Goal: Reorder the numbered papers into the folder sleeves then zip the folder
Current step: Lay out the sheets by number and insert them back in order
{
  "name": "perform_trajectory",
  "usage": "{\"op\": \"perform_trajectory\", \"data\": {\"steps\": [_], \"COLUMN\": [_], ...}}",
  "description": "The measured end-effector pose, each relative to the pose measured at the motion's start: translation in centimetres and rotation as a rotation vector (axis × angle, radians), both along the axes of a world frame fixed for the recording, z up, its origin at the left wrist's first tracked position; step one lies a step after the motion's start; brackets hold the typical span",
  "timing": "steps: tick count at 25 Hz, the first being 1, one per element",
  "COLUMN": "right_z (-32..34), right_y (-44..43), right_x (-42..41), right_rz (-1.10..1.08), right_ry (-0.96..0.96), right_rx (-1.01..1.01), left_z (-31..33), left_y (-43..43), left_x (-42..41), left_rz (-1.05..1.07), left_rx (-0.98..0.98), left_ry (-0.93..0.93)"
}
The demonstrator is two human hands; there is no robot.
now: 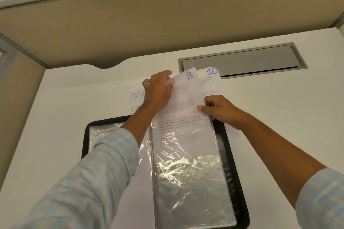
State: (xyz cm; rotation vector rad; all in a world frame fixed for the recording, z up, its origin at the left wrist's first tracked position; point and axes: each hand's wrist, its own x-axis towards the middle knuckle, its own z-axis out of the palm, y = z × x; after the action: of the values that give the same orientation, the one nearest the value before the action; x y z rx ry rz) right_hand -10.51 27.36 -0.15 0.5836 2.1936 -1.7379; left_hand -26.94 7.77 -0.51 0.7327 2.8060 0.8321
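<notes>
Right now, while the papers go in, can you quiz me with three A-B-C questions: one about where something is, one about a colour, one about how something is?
1. Where is sheet 10?
A. on the floor
B. on the desk beyond the folder
C. on a chair

2. What colour is the folder's rim?
A. yellow
B. red
C. black

3. How is sheet 8?
A. partly in the sleeve, top sticking out
B. crumpled up
C. torn in half

Answers: 1 B, it lies by the grey hatch; 2 C, its border is black; 3 A, plastic covers only its lower part.
</notes>
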Motion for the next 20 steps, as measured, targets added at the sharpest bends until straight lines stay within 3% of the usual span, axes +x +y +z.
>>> {"op": "perform_trajectory", "data": {"steps": [11,20], "right_z": [-1.3,-1.2], "right_y": [-0.1,-0.7], "right_x": [3.2,3.7], "right_rz": [-0.179,-0.321], "right_ry": [0.052,0.098], "right_rx": [0.06,0.026], "left_z": [-0.8,0.5], "left_y": [-0.6,-2.1], "left_x": [0.9,3.4], "left_rz": [-0.112,-0.304], "left_rx": [-0.187,-0.035], "left_ry": [-0.12,-0.421]}}
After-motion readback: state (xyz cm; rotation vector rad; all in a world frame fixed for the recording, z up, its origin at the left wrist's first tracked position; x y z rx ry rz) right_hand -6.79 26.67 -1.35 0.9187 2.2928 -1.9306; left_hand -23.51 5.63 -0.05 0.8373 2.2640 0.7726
